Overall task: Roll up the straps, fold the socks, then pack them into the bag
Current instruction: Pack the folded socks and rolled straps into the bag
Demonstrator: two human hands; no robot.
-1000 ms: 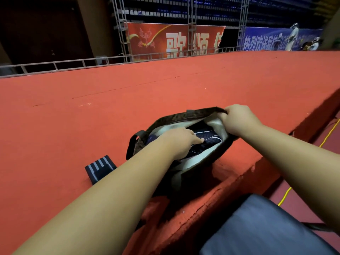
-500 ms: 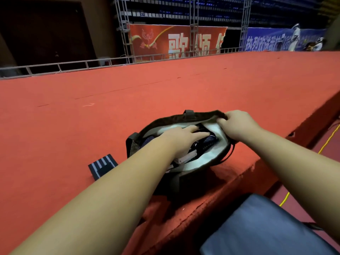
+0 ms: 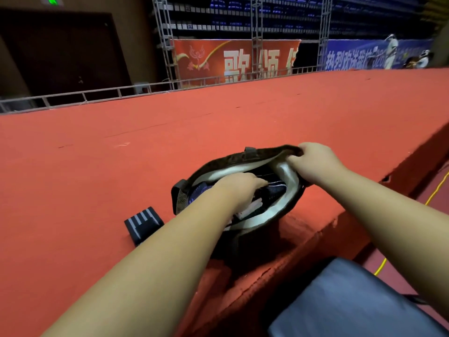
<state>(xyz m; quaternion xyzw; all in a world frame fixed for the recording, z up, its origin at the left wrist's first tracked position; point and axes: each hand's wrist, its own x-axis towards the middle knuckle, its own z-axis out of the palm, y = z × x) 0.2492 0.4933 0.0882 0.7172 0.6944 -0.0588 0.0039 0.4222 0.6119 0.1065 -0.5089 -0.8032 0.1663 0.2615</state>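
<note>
My right hand (image 3: 313,164) grips the far right rim of the bag (image 3: 218,164), fingers curled over the dark edge and pulling its mouth wide so the pale lining shows. My left hand (image 3: 239,188) is down inside the opening with its fingers bent over the dark striped cloth (image 3: 275,190) packed there; I cannot tell whether it is holding that cloth or only pressing on it.

The bag sits at the near edge of a broad red carpeted platform (image 3: 170,132), which drops off in a step just below it. A dark folded piece with white stripes (image 3: 143,222) lies on the carpet just left of the bag, apart from it.

Near right, below the step, is a grey padded seat (image 3: 352,302), and a yellow cable (image 3: 435,193) runs along the lower floor. A metal railing (image 3: 85,96) borders the platform's far side. Behind it stand truss towers (image 3: 165,45), a red banner (image 3: 233,59) with white characters, a blue banner (image 3: 352,54) to its right, and a dark doorway (image 3: 60,49) far left under a green sign (image 3: 51,0).
</note>
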